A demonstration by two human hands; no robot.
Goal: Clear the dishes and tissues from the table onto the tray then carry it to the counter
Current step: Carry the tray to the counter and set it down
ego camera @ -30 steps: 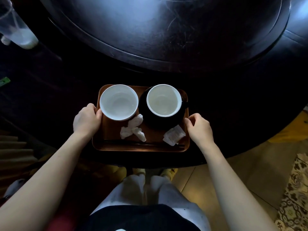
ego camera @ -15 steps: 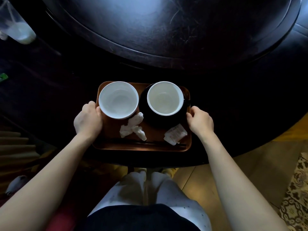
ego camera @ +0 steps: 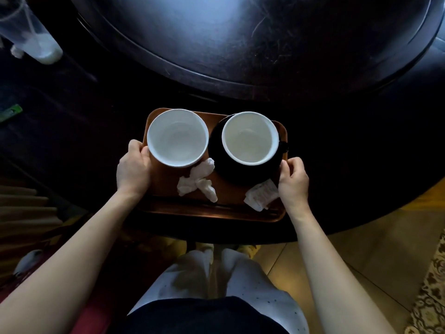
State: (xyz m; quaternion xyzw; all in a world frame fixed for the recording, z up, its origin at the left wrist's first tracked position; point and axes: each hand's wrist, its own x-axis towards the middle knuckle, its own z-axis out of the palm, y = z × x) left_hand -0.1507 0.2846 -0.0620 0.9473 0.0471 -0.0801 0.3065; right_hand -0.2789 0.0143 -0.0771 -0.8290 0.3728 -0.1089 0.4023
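Nearest the camera, the person's pale trousers and dark top filled the bottom of the view, with both bare forearms reaching forward over a warm wooden floor [ego camera: 361, 256] and a patterned rug [ego camera: 431, 292] at the right edge. The left hand [ego camera: 134, 168] was closed over the left short edge of the brown tray [ego camera: 212, 210], thumb on top of the rim just beside the white bowl [ego camera: 177, 138]. The right hand [ego camera: 293, 180] was curled around the right short edge, fingers touching the rim beside the folded tissue [ego camera: 261, 195]. The tray lay straight ahead between the two hands, its long axis running left to right, so each hand sat about equally near its own end; I judged a level lift would need both hands to rise together. Dark chopsticks [ego camera: 207, 205] lay along the near rim. A crumpled tissue [ego camera: 198, 182] sat mid-tray, touching the bowl's near side. Behind it, a white-lined cup [ego camera: 250, 138] stood on a black saucer [ego camera: 231, 173]. The tray rested at the near edge of the dark round tabletop [ego camera: 361, 145]. Farther off rose a large raised turntable [ego camera: 240, 34], and at far left a clear plastic cup [ego camera: 31, 37] with milky dregs remained on the tabletop.
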